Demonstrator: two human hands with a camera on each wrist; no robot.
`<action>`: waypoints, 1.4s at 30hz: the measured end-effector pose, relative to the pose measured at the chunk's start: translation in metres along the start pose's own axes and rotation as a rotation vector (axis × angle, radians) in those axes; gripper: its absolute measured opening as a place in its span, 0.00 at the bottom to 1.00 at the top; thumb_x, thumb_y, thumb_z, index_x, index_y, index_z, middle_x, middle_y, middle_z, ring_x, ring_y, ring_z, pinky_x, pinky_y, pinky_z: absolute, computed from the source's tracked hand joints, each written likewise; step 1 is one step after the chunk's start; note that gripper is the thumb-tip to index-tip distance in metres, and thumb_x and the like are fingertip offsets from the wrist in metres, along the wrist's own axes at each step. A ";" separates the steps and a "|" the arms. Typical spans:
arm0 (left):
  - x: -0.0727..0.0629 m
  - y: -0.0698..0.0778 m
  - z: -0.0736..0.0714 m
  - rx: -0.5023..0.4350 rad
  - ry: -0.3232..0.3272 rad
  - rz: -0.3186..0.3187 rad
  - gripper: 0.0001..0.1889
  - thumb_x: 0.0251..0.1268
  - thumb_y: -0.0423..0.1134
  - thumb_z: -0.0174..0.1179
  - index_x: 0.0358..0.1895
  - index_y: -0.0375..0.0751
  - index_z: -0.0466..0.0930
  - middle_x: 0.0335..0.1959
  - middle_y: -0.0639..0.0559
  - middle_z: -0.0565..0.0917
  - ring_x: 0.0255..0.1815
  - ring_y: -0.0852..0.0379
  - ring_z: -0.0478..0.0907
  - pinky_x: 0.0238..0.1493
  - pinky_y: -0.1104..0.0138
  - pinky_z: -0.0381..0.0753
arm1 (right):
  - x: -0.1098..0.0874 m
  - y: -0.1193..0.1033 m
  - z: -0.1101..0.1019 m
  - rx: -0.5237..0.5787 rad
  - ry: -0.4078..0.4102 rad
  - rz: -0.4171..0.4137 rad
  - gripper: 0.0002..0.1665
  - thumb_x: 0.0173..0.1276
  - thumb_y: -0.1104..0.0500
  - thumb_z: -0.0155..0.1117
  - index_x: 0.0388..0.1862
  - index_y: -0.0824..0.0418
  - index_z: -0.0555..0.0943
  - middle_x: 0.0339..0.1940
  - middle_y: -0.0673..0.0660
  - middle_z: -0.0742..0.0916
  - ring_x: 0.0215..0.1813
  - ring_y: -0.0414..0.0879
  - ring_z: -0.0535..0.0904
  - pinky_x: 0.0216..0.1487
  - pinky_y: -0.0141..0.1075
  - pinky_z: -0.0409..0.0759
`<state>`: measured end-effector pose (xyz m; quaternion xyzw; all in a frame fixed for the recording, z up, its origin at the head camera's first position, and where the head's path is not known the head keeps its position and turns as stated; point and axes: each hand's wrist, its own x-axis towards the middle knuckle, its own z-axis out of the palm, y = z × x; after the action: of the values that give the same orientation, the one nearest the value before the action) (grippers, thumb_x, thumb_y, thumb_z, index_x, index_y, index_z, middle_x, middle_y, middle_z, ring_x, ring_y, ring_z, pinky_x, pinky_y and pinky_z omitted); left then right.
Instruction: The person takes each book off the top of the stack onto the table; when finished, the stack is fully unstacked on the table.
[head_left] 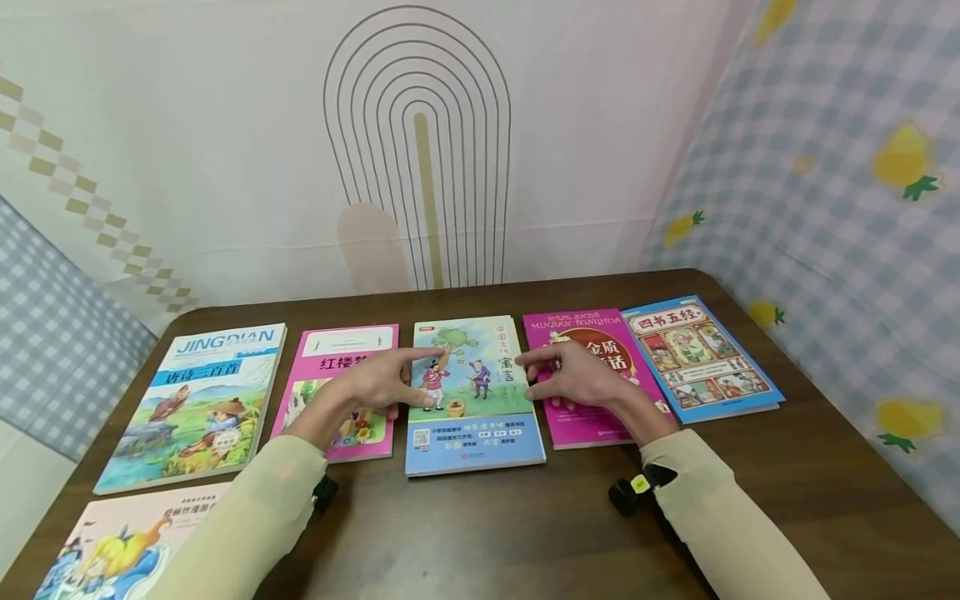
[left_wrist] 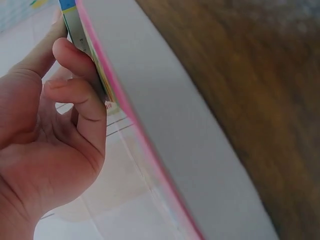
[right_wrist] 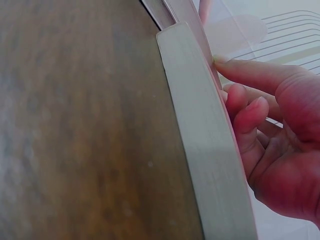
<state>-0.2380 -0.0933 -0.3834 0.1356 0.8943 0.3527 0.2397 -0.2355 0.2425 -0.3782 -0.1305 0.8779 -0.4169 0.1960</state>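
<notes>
A green-and-blue illustrated book (head_left: 476, 437) lies on the table between my two hands. My left hand (head_left: 371, 385) reaches across a pink-covered book (head_left: 351, 340), its thumb and forefinger extended over the left side of the green-and-blue book. Over a magenta book (head_left: 592, 425), my right hand (head_left: 581, 375) has its thumb and forefinger tips right at the middle book's right edge. Close up in the left wrist view, the other fingers (left_wrist: 82, 100) bend loosely beside the pink book's thick page edge (left_wrist: 150, 90). The right wrist view has a similarly bent hand (right_wrist: 285, 140) beside a page block (right_wrist: 200, 125).
A blue-bordered book (head_left: 701, 358) lies at the far right, beside the magenta one. At the left lie a large landscape-covered book (head_left: 195, 408) and a pale pink book (head_left: 112, 550), partly behind my left sleeve. Patterned cloth (head_left: 600, 125) hangs behind the brown table (head_left: 480, 533).
</notes>
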 end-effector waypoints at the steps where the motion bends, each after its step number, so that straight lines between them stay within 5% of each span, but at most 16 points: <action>1: -0.001 -0.001 0.000 -0.001 0.002 -0.002 0.43 0.67 0.45 0.75 0.82 0.63 0.64 0.40 0.42 0.77 0.20 0.56 0.76 0.25 0.68 0.77 | 0.000 0.000 0.000 0.000 -0.001 0.001 0.33 0.67 0.57 0.78 0.71 0.57 0.82 0.47 0.57 0.86 0.25 0.44 0.76 0.23 0.32 0.75; 16: -0.019 -0.010 -0.007 -0.116 0.100 0.133 0.39 0.64 0.41 0.76 0.78 0.50 0.72 0.36 0.46 0.73 0.29 0.54 0.69 0.26 0.67 0.71 | 0.004 -0.005 0.004 0.004 -0.012 0.001 0.34 0.67 0.57 0.78 0.72 0.58 0.81 0.48 0.58 0.86 0.29 0.46 0.78 0.28 0.32 0.78; 25: -0.028 -0.008 -0.013 -0.294 0.138 0.071 0.39 0.63 0.39 0.78 0.78 0.51 0.74 0.42 0.44 0.71 0.35 0.52 0.81 0.35 0.65 0.87 | 0.003 -0.002 0.002 -0.048 0.012 0.019 0.34 0.66 0.58 0.78 0.71 0.58 0.82 0.45 0.57 0.86 0.30 0.48 0.79 0.30 0.33 0.78; 32: -0.037 -0.007 -0.016 -0.366 0.107 0.074 0.39 0.65 0.39 0.76 0.79 0.52 0.71 0.48 0.42 0.72 0.34 0.51 0.87 0.33 0.67 0.85 | 0.001 -0.004 0.004 -0.091 0.014 0.022 0.32 0.67 0.58 0.78 0.70 0.59 0.82 0.46 0.57 0.84 0.29 0.47 0.77 0.28 0.32 0.75; 42: -0.054 -0.002 -0.025 -0.410 0.090 0.141 0.39 0.68 0.38 0.73 0.81 0.50 0.68 0.51 0.38 0.74 0.43 0.49 0.90 0.49 0.54 0.92 | 0.001 -0.007 0.007 -0.180 0.038 0.018 0.30 0.67 0.58 0.78 0.67 0.60 0.84 0.46 0.56 0.84 0.34 0.48 0.77 0.33 0.35 0.77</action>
<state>-0.2056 -0.1310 -0.3513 0.1306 0.8019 0.5487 0.1970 -0.2328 0.2329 -0.3768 -0.1316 0.9165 -0.3369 0.1708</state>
